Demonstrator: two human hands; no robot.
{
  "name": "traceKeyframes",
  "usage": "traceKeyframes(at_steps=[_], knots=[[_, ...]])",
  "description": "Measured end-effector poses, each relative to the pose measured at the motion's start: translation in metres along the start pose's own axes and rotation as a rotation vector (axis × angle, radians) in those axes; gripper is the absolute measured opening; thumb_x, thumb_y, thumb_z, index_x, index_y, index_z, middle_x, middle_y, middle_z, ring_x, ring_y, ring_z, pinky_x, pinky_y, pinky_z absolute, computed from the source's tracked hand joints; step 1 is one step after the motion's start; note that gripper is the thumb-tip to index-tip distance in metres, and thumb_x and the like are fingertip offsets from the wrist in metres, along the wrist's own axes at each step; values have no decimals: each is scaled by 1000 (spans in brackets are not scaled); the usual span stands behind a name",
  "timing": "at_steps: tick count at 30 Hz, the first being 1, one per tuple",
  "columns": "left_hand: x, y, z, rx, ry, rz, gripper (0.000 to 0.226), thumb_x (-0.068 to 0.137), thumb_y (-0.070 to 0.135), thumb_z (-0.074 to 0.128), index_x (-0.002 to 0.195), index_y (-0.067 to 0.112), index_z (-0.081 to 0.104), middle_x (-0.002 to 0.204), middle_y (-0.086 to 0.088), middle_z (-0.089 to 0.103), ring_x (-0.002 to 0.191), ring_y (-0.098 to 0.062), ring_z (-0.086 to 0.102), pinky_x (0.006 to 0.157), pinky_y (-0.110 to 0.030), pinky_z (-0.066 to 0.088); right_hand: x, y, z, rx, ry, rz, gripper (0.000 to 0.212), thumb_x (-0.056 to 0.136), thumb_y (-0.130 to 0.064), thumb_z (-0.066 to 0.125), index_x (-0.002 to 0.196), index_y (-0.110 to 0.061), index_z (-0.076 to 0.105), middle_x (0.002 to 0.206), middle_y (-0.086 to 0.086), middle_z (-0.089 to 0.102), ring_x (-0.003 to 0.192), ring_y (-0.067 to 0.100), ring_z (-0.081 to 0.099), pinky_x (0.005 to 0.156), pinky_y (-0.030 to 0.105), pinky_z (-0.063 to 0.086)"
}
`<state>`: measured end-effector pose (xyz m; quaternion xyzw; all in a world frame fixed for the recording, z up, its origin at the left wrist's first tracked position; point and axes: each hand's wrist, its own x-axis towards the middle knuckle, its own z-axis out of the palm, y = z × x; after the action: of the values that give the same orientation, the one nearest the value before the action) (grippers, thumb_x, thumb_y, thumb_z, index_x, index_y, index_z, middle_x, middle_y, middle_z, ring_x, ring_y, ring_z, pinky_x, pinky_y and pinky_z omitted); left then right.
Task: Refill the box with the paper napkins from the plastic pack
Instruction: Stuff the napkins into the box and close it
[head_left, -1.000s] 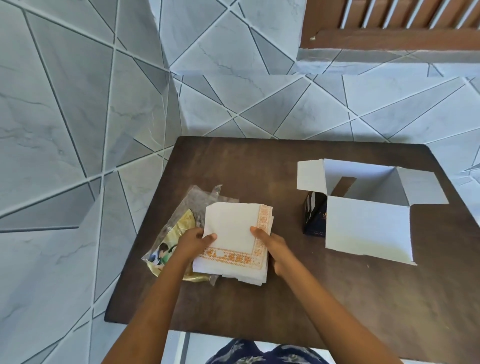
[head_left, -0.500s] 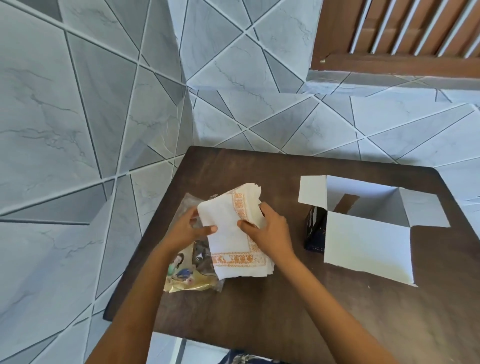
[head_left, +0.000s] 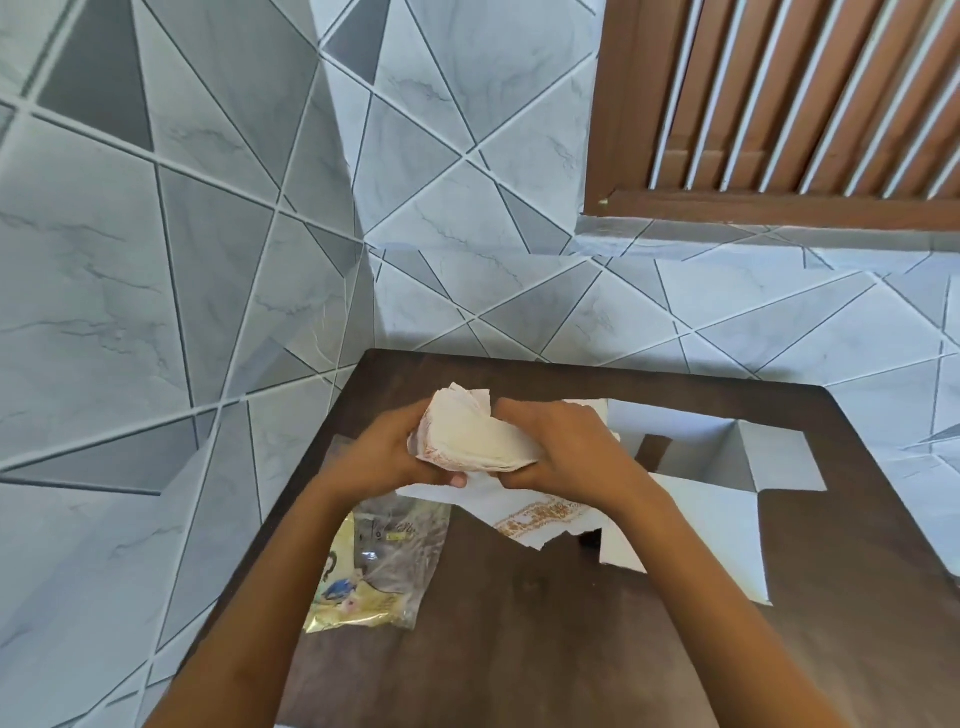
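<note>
Head view: left hand and right hand both clenched on folded napkins, lifted left of open box; loose lower sheets likely to slip onto table beside emptied plastic pack

The napkins, a thick white stack with an orange patterned border, are bent into a curve and held above the worktop, their fanned edges facing up. The pack, clear plastic with gold and blue print, lies crumpled and flat on the worktop at the near left. The box, white cardboard, stands open at the right, flaps spread outward.
</note>
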<state>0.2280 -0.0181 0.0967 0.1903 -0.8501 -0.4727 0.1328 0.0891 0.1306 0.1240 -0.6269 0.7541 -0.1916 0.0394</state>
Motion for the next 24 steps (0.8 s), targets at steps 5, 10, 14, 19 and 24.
traceKeyframes(at_steps=[5,10,14,19,24], knots=[[-4,5,10,-83,35,43,46,69,17,79,107,35,59,100,16,69,97,1,63,69,-12,52,-13,21,-2,206,-7,157,56,73,-45,69,119,-31,40,119,-1,60,102,20,58,86,39,50],[-9,13,0,-312,153,40,58,36,49,84,89,29,69,82,19,75,75,0,69,59,-12,51,-28,37,-20,611,-26,261,72,69,-31,78,127,-33,35,114,-13,52,97,10,59,82,26,53],[-4,17,5,-478,233,49,42,41,38,83,81,33,74,82,14,76,76,-4,70,62,-18,55,-33,39,-18,1096,144,260,43,76,-9,69,109,-29,50,97,-9,67,81,6,70,67,24,59],[5,37,19,-584,297,12,22,61,21,78,82,27,73,82,9,76,76,-10,72,61,-23,57,-34,39,-11,1251,114,259,36,67,-19,72,97,-30,56,81,-15,73,79,7,70,68,26,59],[18,51,30,-621,253,-56,18,80,18,68,97,22,67,85,6,76,81,-16,70,63,-24,58,-33,52,-15,1236,330,377,28,72,-14,74,97,-21,63,81,-6,74,78,15,70,65,29,57]])
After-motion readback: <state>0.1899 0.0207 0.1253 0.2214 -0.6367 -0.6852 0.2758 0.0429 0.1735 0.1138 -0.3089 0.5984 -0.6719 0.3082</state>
